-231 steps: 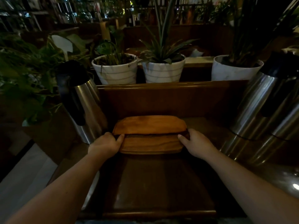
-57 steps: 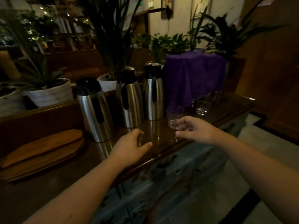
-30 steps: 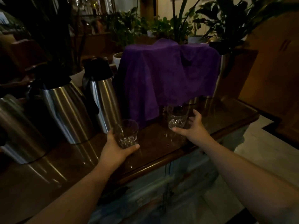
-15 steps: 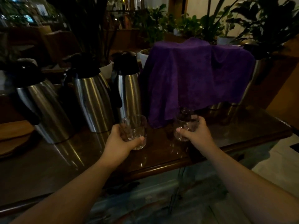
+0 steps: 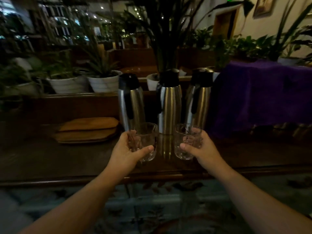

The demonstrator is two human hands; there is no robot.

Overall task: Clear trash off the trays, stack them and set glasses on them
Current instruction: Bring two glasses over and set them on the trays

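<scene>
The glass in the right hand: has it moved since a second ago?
Yes. The glass left the purple cloth and is now in front of the steel flasks.

- Clear, patterned glass tumblers [image 5: 146,142] glint before three brushed steel flasks [image 5: 168,105] with matt black plastic tops.
- Left of the flasks, stacked matt wooden trays [image 5: 87,130] on a glossy dark wood counter [image 5: 50,157].
- Right: soft purple cloth [image 5: 263,97].
</scene>
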